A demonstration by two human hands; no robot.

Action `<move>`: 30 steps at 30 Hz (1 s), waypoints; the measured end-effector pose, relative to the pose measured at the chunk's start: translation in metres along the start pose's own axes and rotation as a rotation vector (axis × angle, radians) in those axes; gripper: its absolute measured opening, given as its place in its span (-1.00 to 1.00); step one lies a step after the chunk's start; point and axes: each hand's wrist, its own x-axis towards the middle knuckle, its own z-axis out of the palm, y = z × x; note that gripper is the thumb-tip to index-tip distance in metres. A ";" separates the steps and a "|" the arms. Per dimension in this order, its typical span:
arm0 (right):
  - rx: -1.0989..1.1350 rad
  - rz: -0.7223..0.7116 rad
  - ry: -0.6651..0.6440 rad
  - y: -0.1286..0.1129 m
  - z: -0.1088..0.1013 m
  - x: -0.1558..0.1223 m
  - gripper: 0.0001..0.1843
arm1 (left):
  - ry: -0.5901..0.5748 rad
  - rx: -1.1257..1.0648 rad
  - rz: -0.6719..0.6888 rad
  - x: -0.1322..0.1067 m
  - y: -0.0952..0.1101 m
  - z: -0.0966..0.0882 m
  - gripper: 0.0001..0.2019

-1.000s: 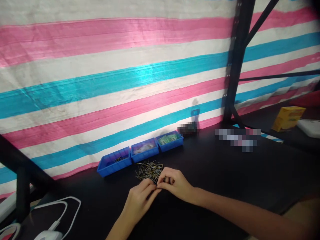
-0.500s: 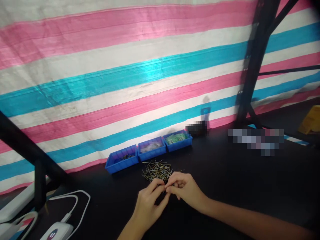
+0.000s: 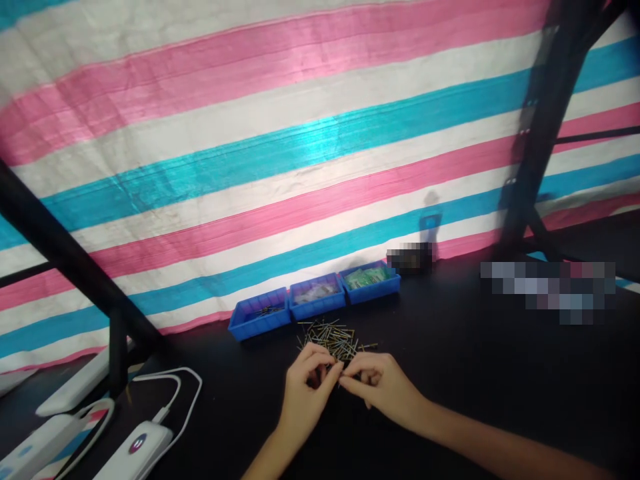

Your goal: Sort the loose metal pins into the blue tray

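Note:
My left hand (image 3: pixel 311 381) and my right hand (image 3: pixel 383 383) meet fingertip to fingertip just in front of a loose pile of thin metal pins or screws (image 3: pixel 330 338), some brassy and some silvery. Both hands are closed in a pinch. Whatever sits between the fingertips is too small to make out. Behind the pile three blue bins stand in a row. The left bin (image 3: pixel 240 327) holds a few of the same thin pieces, the middle bin (image 3: pixel 317 308) clear plastic bits or bags, the right bin (image 3: pixel 373 293) green-and-clear packets.
A white power bank or charger (image 3: pixel 135 453) with a white cable (image 3: pixel 193 417) and white power strips (image 3: pixel 40 443) lie at the left. Black frame posts (image 3: pixel 543 133) rise on both sides before a striped tarp (image 3: pixel 280 160). A blurred-out dark object (image 3: pixel 410 259) stands beside the right bin.
The whole view has shifted, so the bins and pile appear further right. My fingertips stay together, with the left thumb now straighter and pointing up toward the right fingertips.

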 end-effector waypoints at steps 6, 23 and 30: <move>-0.030 0.052 0.122 0.001 -0.008 0.005 -0.72 | 0.007 -0.245 -0.266 0.012 -0.009 -0.013 -0.77; -0.643 -0.231 -0.042 -0.005 -0.021 0.003 -0.79 | 0.617 -0.735 -0.468 0.038 -0.077 -0.105 -0.77; -0.748 -0.153 -0.044 -0.017 -0.022 0.003 -0.82 | 0.480 -0.829 -0.452 0.041 -0.071 -0.109 -0.78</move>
